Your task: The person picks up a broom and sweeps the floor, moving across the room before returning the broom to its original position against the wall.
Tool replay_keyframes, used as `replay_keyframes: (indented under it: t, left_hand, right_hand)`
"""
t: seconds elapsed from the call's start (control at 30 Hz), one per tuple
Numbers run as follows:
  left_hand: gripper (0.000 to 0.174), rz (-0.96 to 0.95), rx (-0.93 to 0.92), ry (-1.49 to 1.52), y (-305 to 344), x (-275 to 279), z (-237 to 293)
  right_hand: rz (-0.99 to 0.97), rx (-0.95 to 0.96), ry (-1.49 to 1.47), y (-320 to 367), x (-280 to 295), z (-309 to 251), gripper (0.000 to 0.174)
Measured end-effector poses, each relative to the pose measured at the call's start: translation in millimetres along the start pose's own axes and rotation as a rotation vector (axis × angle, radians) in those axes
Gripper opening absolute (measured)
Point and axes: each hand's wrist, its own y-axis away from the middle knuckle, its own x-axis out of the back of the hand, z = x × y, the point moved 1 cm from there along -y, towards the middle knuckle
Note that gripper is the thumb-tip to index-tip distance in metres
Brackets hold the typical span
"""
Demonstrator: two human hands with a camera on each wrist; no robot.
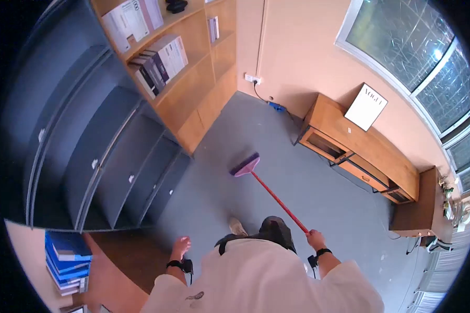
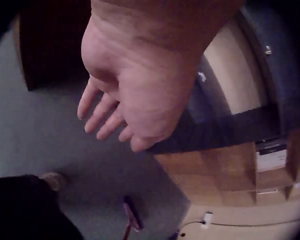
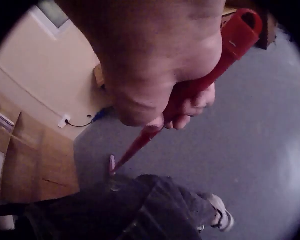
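Your right hand (image 1: 315,240) is wrapped around the slim, round red handle of the broom (image 1: 277,198), which slants forward from you over the flat grey floor (image 1: 219,135). Its flared pink-purple head (image 1: 248,167), edged with dark bristles, is down at the floor ahead of your feet, between the pale-grained wooden bookcase (image 1: 198,104) and the low orange-brown wooden cabinet (image 1: 389,151). Your left hand (image 1: 180,247) hangs to the side with its fingers relaxed. The head view gives you the broom's full slant and the white VOGUE print (image 1: 366,107) leaning on the wall; the right wrist view alone reveals the handle's rounded, looped red end (image 3: 240,40) jutting past your grip. From your left wrist, you see the creased palm and loosely bent fingers (image 2: 102,112) close up.
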Motion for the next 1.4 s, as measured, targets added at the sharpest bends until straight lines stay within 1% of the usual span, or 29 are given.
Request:
replay_keyframes:
  t: [0.07, 0.13, 0.17, 0.27, 0.33, 0.37, 0.4, 0.43, 0.5, 0.53, 0.57, 0.6, 0.63, 0.7, 0.73, 0.8, 0.83, 0.87, 0.93, 0.97, 1.0, 1.03, 1.07, 1.13, 1.2, 1.23, 1.3, 1.33, 1.4]
  left_hand:
    - [0.026, 0.087, -0.090, 0.010, 0.7, -14.2, 80.5]
    - [0.024, 0.175, -0.209, 0.074, -7.3, -22.5, 122.1]
    - [0.024, 0.181, -0.202, 0.072, -12.3, -25.4, 132.1]
    - [0.021, 0.270, -0.185, 0.142, -9.0, -47.3, 125.1]
    - [0.019, 0.293, -0.103, 0.269, -5.0, -59.2, 96.5]
    - [0.018, -0.165, 0.088, 0.994, -1.4, -53.3, 61.8]
    - [0.016, 0.000, 0.066, 0.363, 0.7, -51.9, 15.6]
    - [0.017, 0.137, 0.073, 0.098, 39.3, -78.4, 33.3]
    - [0.025, 0.235, 0.380, 0.078, 89.2, -113.2, 53.3]
    - [0.027, 0.319, 0.403, 0.113, 114.6, -128.7, 66.9]
    - [0.028, 0.347, 0.431, 0.116, 128.1, -132.7, 56.9]
    - [0.029, 0.367, 0.458, 0.118, 144.1, -137.2, 49.6]
    - [0.029, 0.375, 0.491, 0.119, 159.7, -143.3, 57.2]
    - [0.030, 0.305, 0.416, -0.132, 180.8, -157.2, 108.6]
    - [0.030, 0.302, 0.433, -0.137, 180.4, -156.7, 112.3]
    - [0.030, 0.230, 0.390, -0.129, 176.0, -146.7, 121.0]
    - [0.029, 0.260, 0.456, -0.198, 164.8, -149.7, 149.8]
    - [0.029, 0.247, 0.454, -0.209, 154.6, -135.8, 137.7]
    - [0.029, 0.207, 0.487, 0.061, 106.1, -96.9, 91.1]
    - [0.026, 0.181, 0.469, -0.074, 73.2, -77.6, 78.0]
    - [0.024, 0.153, 0.446, -0.212, 42.0, -63.7, 78.6]
    - [0.021, 0.170, 0.334, -0.065, 26.7, -70.6, 125.1]
    - [0.018, 0.182, 0.222, 0.088, 12.9, -82.7, 177.2]
    - [0.015, 0.102, 0.083, 0.003, -44.4, -63.8, 187.6]
    - [0.015, 0.049, -0.047, -0.037, -86.6, -54.4, 215.4]
    - [0.015, 0.021, -0.052, -0.039, -92.9, -62.8, 239.1]
    - [0.018, 0.110, -0.145, -0.087, -87.9, -80.4, 291.4]
    - [0.018, 0.087, -0.159, -0.088, -91.2, -82.5, 293.1]
    - [0.021, 0.031, -0.116, -0.069, -93.0, -77.6, 280.5]
  right_hand:
    - [-0.010, 0.035, -0.063, -22.5, 21.9, -11.2, 0.032]
    - [0.053, 0.091, -0.101, -76.6, 20.6, -21.5, 0.032]
    - [0.066, 0.152, -0.128, -108.2, 27.1, -33.8, 0.032]
    - [0.096, 0.321, -0.105, -215.7, 51.2, -87.0, 0.035]
    - [0.106, 0.314, -0.185, -274.2, 88.1, -145.4, 0.035]
    - [0.053, 0.334, -0.190, -297.1, 96.0, -168.4, 0.035]
    - [0.081, 0.329, -0.213, -313.0, 111.3, -193.0, 0.035]
    - [0.117, 0.330, -0.237, -332.3, 129.0, -222.6, 0.035]
    - [0.070, 0.355, -0.211, -387.9, 142.5, -275.4, 0.028]
    - [0.029, 0.343, -0.321, -390.1, 166.2, -305.7, 0.026]
    - [0.027, 0.636, -0.020, -442.8, 151.9, -329.5, 0.024]
    - [0.055, 0.497, -0.234, -433.3, 175.5, -355.0, 0.024]
    - [-0.037, 0.513, -0.152, -446.2, 185.5, -379.0, 0.025]
    - [-0.335, 0.235, -0.409, -410.9, 233.4, -403.6, 0.028]
    - [-0.349, 0.224, -0.403, -421.8, 213.6, -397.7, 0.028]
    - [-0.182, 0.299, -0.298, -444.5, 168.5, -379.6, 0.027]
    - [-0.100, 0.364, -0.248, -431.7, 157.5, -351.2, 0.027]
    - [-0.113, 0.366, -0.203, -419.7, 139.6, -316.5, 0.028]
    - [-0.091, 0.380, -0.161, -373.9, 119.0, -244.6, 0.032]
    - [-0.087, 0.336, -0.131, -354.0, 93.9, -200.0, 0.031]
    - [-0.130, 0.308, -0.069, -311.9, 98.2, -165.2, 0.030]
    - [-0.159, 0.369, 0.036, -275.1, 94.9, -128.6, 0.029]
    - [-0.142, 0.221, -0.012, -238.3, 84.4, -92.8, 0.027]
    - [-0.216, 0.098, 0.152, -176.8, 66.9, -29.3, 0.032]
    - [-0.242, -0.067, 0.080, -107.0, 90.5, -17.5, 0.028]
    - [-0.229, -0.092, 0.077, -84.2, 95.6, -13.8, 0.028]
    - [-0.173, -0.195, -0.055, -58.8, 101.6, -10.3, 0.029]
    - [-0.073, -0.205, -0.079, -52.8, 100.0, -12.0, 0.033]
    - [-0.056, -0.209, -0.088, -48.6, 120.9, -31.2, 0.033]
